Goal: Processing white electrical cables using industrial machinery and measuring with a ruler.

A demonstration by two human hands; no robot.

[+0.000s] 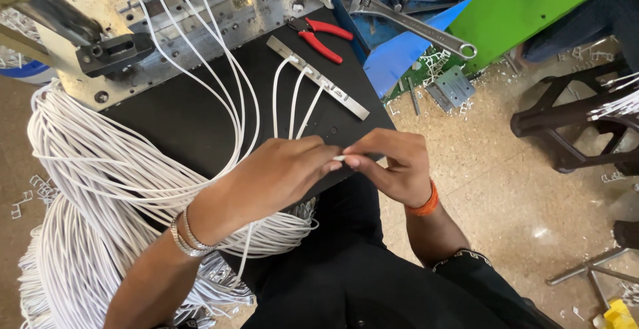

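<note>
A: Wires — what's on the left?
B: Big white wire bundle, w/ strands running over black board.
A: Hands?
B: Left hand & right hand meet at center, both pinching small white wire end. Red pliers further back.

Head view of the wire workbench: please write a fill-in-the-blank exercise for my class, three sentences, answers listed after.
1. The left hand and right hand pinch the end of a ____ wire between them.
2. The pliers on the black board have ____ handles.
3. The adjustable wrench lies on a ____ tray.

Missing words: white; red; blue
</note>
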